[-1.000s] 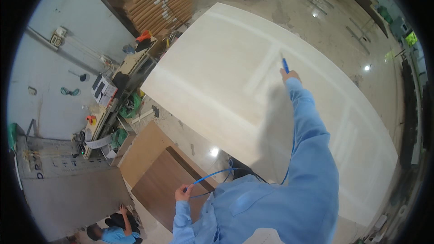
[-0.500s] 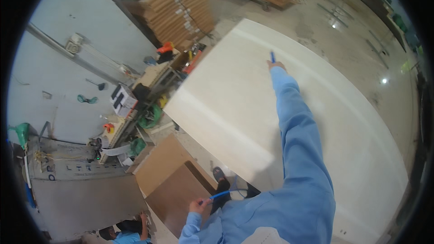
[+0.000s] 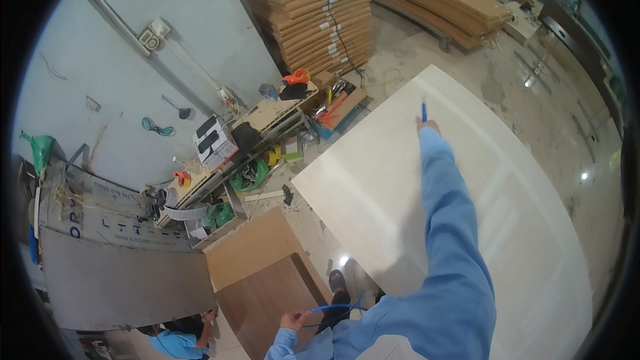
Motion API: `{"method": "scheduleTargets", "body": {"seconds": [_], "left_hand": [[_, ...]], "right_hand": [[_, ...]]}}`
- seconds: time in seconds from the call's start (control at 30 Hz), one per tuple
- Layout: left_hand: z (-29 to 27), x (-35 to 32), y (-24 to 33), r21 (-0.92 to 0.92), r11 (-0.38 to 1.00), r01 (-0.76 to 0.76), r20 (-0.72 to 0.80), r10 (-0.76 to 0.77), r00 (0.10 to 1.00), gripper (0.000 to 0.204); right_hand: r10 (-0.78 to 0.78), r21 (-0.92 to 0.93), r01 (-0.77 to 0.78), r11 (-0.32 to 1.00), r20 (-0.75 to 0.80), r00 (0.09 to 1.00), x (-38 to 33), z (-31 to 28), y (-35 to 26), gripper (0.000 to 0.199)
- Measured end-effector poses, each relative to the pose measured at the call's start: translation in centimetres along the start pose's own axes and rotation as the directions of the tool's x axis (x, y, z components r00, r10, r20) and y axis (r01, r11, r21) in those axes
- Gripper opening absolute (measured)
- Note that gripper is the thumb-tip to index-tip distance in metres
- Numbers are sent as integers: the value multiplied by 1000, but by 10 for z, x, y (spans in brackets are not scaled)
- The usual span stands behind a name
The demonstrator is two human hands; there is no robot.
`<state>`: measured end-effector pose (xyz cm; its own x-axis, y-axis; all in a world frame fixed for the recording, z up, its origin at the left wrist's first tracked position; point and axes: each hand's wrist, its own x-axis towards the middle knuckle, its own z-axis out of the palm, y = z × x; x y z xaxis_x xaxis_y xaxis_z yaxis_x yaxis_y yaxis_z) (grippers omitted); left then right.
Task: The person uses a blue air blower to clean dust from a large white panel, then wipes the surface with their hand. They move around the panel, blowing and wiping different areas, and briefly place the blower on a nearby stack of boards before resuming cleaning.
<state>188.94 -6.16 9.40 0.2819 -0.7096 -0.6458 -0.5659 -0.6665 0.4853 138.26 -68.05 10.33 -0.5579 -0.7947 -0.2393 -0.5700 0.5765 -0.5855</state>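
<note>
My right arm stretches far out over a large cream-white panel [image 3: 360,180]. At its end my right hand [image 3: 428,125] is closed round a slim blue tool [image 3: 424,111], whose narrow tip points away from me above the panel; its full shape is hidden by the hand. Low in the view, my left hand [image 3: 292,321] is closed on a thin blue hose [image 3: 327,307]. That hose runs to the right in front of my leg and loops there. Beneath the left hand lies a brown board [image 3: 267,300].
A low bench [image 3: 270,117] along the wall carries tape rolls and a white box [image 3: 215,143]. Stacked brown boards [image 3: 320,23] and curved panels [image 3: 433,0] stand behind. At lower left a co-worker [image 3: 177,341] crouches beside a grey sheet [image 3: 127,283].
The view has shifted, so the panel and bench sit lower and further right. My right hand stays over the panel's far part with the blue tool; my left still holds the hose.
</note>
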Motion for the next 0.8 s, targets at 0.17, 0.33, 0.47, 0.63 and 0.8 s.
{"method": "scheduleTargets", "body": {"seconds": [0.17, 0.33, 0.47, 0.63, 0.8], "left_hand": [[-12, 27, 9, 4, 1000, -20, 12, 20, 1000, 45], [-24, 56, 24, -236, 951, -200, 47, 217, 975, 35], [-25, 82, 49, -309, 900, -309, 31, 334, 942, 35], [-11, 122, 108, -199, 846, -494, -71, 491, 868, 38], [-2, 160, 178, -45, 788, -615, -111, 607, 787, 72]], "right_hand": [[-448, -280, 664, 693, 555, 701, -122, 40, -12, 73], [-98, -173, 156, 972, 303, 948, -157, 3, -2, 73], [-433, -199, 542, 817, 409, 803, -218, 4, 13, 68], [-12, -305, 239, 922, 595, 804, -304, -4, 20, 71], [-215, -207, 614, 762, 813, 541, -364, -32, 52, 68]]}}
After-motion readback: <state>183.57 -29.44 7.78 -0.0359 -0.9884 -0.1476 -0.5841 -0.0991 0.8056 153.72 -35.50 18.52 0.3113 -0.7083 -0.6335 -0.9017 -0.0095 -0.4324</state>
